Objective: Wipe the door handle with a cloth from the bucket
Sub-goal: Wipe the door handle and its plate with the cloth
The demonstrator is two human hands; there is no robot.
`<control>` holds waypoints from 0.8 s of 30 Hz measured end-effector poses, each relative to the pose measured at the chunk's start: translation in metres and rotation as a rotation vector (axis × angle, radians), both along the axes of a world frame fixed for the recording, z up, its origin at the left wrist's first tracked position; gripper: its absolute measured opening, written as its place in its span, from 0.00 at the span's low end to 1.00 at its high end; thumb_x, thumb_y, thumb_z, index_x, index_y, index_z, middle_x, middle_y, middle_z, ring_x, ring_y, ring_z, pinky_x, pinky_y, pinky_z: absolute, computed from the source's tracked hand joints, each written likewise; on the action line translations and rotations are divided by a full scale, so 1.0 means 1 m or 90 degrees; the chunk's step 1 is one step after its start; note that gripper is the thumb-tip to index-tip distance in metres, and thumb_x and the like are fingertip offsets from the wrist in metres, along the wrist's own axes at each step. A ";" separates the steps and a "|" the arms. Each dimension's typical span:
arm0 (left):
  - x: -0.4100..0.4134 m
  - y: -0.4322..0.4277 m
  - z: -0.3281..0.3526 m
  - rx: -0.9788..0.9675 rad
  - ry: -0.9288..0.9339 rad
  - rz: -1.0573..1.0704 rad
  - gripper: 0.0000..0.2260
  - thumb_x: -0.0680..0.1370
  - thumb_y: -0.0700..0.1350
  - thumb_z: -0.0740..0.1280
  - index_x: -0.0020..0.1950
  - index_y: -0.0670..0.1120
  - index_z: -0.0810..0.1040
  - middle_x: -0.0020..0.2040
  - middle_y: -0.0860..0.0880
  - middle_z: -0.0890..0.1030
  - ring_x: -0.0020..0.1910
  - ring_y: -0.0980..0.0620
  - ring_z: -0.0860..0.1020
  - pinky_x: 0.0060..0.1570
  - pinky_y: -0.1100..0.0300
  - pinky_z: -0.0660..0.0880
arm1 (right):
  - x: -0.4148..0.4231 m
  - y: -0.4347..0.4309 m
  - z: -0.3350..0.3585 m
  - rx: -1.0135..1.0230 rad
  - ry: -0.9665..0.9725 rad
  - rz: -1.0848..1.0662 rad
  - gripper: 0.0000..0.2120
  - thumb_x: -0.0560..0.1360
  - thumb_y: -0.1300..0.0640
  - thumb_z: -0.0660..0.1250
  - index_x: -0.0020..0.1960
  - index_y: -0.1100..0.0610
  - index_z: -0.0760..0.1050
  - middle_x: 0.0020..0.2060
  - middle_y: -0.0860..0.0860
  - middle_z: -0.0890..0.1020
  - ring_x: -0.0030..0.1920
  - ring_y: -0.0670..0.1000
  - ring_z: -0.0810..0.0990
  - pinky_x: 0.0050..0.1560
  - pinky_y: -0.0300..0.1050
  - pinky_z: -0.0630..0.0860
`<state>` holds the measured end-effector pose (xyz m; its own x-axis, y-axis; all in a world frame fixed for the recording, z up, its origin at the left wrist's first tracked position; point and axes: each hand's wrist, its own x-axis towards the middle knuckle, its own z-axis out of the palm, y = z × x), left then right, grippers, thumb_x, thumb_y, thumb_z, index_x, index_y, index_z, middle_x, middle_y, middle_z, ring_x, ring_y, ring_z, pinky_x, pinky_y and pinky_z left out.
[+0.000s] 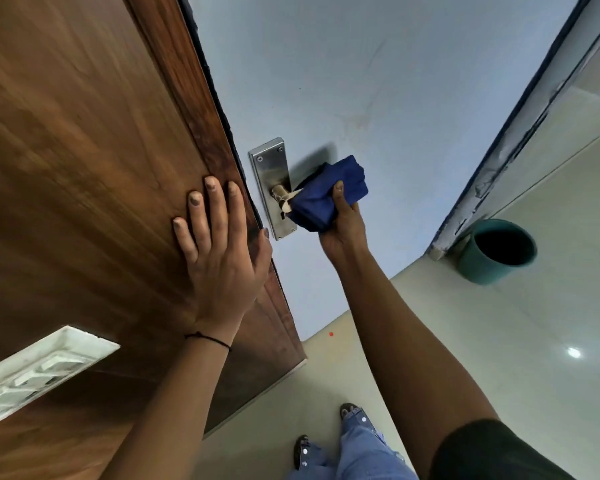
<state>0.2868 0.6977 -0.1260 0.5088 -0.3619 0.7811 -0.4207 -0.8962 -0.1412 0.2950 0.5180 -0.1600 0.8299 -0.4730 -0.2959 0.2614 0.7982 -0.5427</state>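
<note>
A pale blue door carries a steel backplate [269, 168] with a brass handle [280, 195] at its middle. My right hand [344, 227] grips a bunched dark blue cloth [326, 197] that wraps the lever end of the handle, so most of the lever is hidden. My left hand [219, 251] lies flat, fingers spread, on the brown wooden panel [84, 168] beside the door's edge. A teal bucket [496, 252] stands on the floor at the right, by the foot of the door frame; its inside looks dark.
A white switch plate [39, 372] is set in the wooden panel at lower left. The door frame [520, 126] runs up the right side. Pale floor tiles [499, 358] spread below, with my feet and jeans [354, 445] at the bottom.
</note>
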 end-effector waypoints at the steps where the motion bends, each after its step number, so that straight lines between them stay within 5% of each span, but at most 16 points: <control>1: 0.000 0.000 0.000 -0.002 -0.001 0.000 0.35 0.79 0.55 0.59 0.78 0.46 0.42 0.75 0.41 0.56 0.77 0.47 0.40 0.74 0.51 0.36 | 0.000 0.004 -0.001 0.010 -0.003 0.011 0.27 0.77 0.53 0.65 0.73 0.59 0.64 0.70 0.63 0.70 0.69 0.66 0.70 0.63 0.70 0.71; 4: -0.001 -0.002 -0.001 -0.015 0.002 0.001 0.35 0.79 0.54 0.58 0.77 0.47 0.42 0.75 0.42 0.55 0.77 0.50 0.36 0.74 0.51 0.35 | 0.001 0.010 0.000 0.010 -0.016 0.035 0.37 0.68 0.47 0.72 0.73 0.58 0.65 0.71 0.63 0.69 0.69 0.69 0.69 0.55 0.73 0.74; 8: 0.001 -0.005 -0.001 -0.023 -0.011 0.004 0.34 0.79 0.53 0.59 0.77 0.47 0.42 0.75 0.42 0.55 0.76 0.51 0.35 0.74 0.51 0.35 | -0.001 0.013 0.001 0.023 0.004 0.058 0.43 0.63 0.44 0.77 0.72 0.58 0.67 0.70 0.61 0.72 0.68 0.67 0.71 0.62 0.72 0.70; 12: 0.001 -0.003 -0.002 -0.015 -0.018 -0.002 0.35 0.78 0.51 0.60 0.78 0.46 0.43 0.77 0.42 0.50 0.76 0.50 0.35 0.74 0.50 0.35 | -0.006 -0.007 0.007 -0.022 0.025 0.023 0.27 0.78 0.49 0.63 0.71 0.64 0.66 0.68 0.62 0.73 0.64 0.64 0.75 0.51 0.60 0.80; 16: 0.001 -0.001 -0.001 -0.015 -0.021 -0.010 0.34 0.78 0.50 0.60 0.78 0.45 0.45 0.75 0.42 0.56 0.77 0.50 0.36 0.74 0.50 0.35 | -0.001 0.010 0.013 -0.019 0.068 -0.030 0.23 0.80 0.53 0.60 0.70 0.66 0.67 0.68 0.63 0.73 0.65 0.61 0.75 0.68 0.59 0.70; 21: 0.000 -0.001 0.000 -0.011 -0.020 0.001 0.34 0.79 0.51 0.58 0.78 0.45 0.43 0.78 0.42 0.48 0.76 0.50 0.35 0.74 0.51 0.34 | 0.001 0.025 0.010 0.044 0.060 -0.048 0.23 0.80 0.51 0.58 0.71 0.63 0.66 0.68 0.61 0.74 0.68 0.62 0.73 0.70 0.61 0.67; 24: 0.000 -0.002 -0.002 -0.014 -0.025 0.011 0.34 0.78 0.51 0.58 0.77 0.44 0.43 0.75 0.42 0.55 0.76 0.50 0.35 0.74 0.51 0.34 | -0.006 0.040 0.017 0.071 0.052 -0.018 0.24 0.81 0.49 0.57 0.71 0.63 0.66 0.69 0.59 0.73 0.69 0.60 0.72 0.71 0.59 0.67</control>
<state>0.2866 0.6960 -0.1279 0.4832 -0.3355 0.8087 -0.3990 -0.9066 -0.1378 0.2892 0.5576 -0.1433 0.7879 -0.4564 -0.4133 0.2434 0.8474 -0.4719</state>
